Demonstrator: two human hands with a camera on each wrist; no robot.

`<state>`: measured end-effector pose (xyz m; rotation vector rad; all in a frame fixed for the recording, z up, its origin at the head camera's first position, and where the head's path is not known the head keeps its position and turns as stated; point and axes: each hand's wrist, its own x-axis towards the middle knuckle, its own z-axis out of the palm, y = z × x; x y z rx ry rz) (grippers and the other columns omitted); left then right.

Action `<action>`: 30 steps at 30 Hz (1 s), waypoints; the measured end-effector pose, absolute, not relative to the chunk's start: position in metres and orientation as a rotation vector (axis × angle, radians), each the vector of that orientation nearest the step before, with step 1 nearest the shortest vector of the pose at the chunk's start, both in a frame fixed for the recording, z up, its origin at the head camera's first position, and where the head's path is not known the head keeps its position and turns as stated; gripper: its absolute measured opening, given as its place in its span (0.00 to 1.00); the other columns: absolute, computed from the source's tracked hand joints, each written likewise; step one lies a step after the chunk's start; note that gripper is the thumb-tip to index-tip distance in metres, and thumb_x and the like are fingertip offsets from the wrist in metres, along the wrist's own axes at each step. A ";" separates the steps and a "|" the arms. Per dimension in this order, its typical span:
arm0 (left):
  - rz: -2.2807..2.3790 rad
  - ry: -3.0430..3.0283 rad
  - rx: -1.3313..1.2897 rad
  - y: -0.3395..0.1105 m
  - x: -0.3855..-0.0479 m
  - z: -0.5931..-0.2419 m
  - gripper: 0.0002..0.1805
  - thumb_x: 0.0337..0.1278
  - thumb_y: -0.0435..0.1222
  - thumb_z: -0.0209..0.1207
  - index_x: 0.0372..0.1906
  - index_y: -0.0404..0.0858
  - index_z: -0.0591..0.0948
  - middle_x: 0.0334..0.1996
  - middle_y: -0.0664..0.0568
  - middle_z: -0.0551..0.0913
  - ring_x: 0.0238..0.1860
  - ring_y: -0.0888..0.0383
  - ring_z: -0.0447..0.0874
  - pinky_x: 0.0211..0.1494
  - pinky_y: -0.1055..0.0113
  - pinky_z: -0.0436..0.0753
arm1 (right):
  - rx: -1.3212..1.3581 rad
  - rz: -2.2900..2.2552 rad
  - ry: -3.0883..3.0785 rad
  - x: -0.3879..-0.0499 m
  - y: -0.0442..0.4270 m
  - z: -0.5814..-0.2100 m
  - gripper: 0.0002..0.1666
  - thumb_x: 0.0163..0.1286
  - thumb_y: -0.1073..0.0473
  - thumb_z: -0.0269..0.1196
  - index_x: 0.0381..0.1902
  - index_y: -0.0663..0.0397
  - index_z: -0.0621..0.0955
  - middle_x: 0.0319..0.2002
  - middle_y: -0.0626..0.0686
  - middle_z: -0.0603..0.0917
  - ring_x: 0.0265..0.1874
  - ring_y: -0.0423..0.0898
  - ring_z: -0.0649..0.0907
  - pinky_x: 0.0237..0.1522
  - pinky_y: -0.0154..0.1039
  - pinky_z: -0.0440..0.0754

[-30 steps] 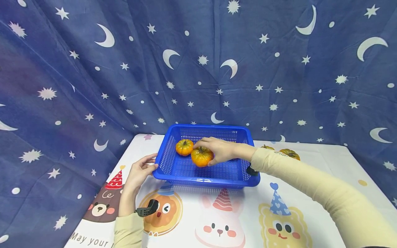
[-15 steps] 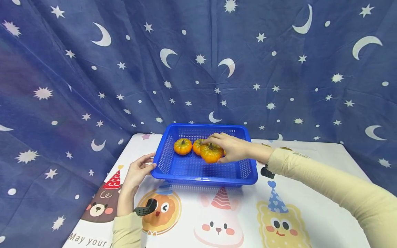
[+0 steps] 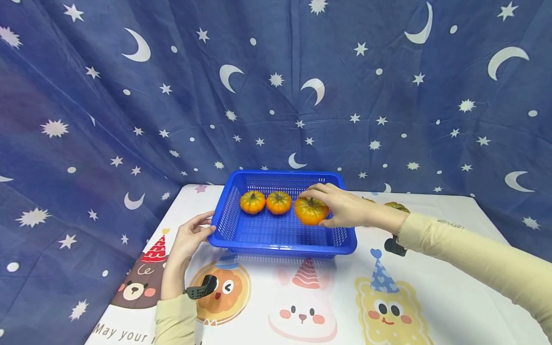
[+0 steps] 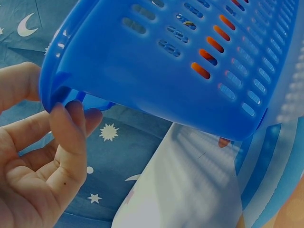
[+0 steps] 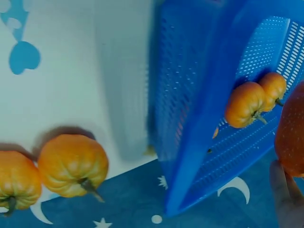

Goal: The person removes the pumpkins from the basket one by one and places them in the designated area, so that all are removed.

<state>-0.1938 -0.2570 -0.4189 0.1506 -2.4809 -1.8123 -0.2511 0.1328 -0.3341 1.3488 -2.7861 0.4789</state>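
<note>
My right hand (image 3: 342, 206) grips an orange pumpkin (image 3: 310, 211) over the right part of the blue basket (image 3: 280, 248). In the right wrist view the held pumpkin (image 5: 292, 133) is at the right edge, with fingers (image 5: 285, 194) against it. Two other pumpkins (image 3: 252, 202) (image 3: 278, 202) sit side by side in the basket's left and middle. My left hand (image 3: 185, 242) holds the basket's left rim; in the left wrist view its fingers (image 4: 69, 128) curl round the blue rim (image 4: 52, 71). Part of another pumpkin (image 5: 215, 132) shows behind the basket wall in the right wrist view.
Two pumpkins (image 5: 73, 164) (image 5: 18, 180) stand on the table to the basket's right, partly hidden by the right arm in the head view. The white tablecloth (image 3: 340, 287) has cartoon prints. A blue curtain (image 3: 276, 96) with moons and stars hangs behind.
My right hand has moved to the right with the gripped pumpkin, uncovering the middle pumpkin in the basket. The left hand keeps its hold on the rim. The head view has shifted slightly.
</note>
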 end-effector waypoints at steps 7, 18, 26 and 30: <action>-1.826 -2.482 0.161 -0.258 -0.193 -0.418 0.26 0.59 0.31 0.58 0.64 0.35 0.73 0.51 0.36 0.76 0.29 0.71 0.79 0.36 0.75 0.81 | 1.258 0.485 -2.789 -0.244 0.149 -0.335 0.45 0.50 0.58 0.75 0.66 0.45 0.70 0.62 0.54 0.72 0.61 0.55 0.72 0.58 0.54 0.78; -1.819 -2.496 0.166 -0.257 -0.194 -0.418 0.26 0.60 0.32 0.58 0.65 0.36 0.72 0.53 0.35 0.75 0.30 0.71 0.79 0.36 0.76 0.80 | 1.095 0.449 -2.779 -0.237 0.179 -0.342 0.45 0.51 0.58 0.74 0.67 0.44 0.69 0.63 0.54 0.71 0.57 0.56 0.73 0.52 0.56 0.80; -1.812 -2.498 0.161 -0.257 -0.194 -0.418 0.26 0.60 0.32 0.58 0.64 0.36 0.72 0.53 0.35 0.75 0.30 0.71 0.79 0.37 0.75 0.81 | 1.014 0.468 -2.774 -0.233 0.202 -0.347 0.45 0.51 0.59 0.74 0.67 0.45 0.68 0.62 0.55 0.71 0.57 0.57 0.72 0.52 0.57 0.80; -1.817 -2.494 0.159 -0.257 -0.193 -0.418 0.26 0.60 0.31 0.58 0.64 0.36 0.72 0.52 0.35 0.75 0.30 0.70 0.79 0.36 0.75 0.81 | 0.976 0.474 -2.774 -0.231 0.214 -0.351 0.44 0.51 0.58 0.74 0.66 0.45 0.69 0.62 0.55 0.72 0.57 0.57 0.73 0.52 0.58 0.79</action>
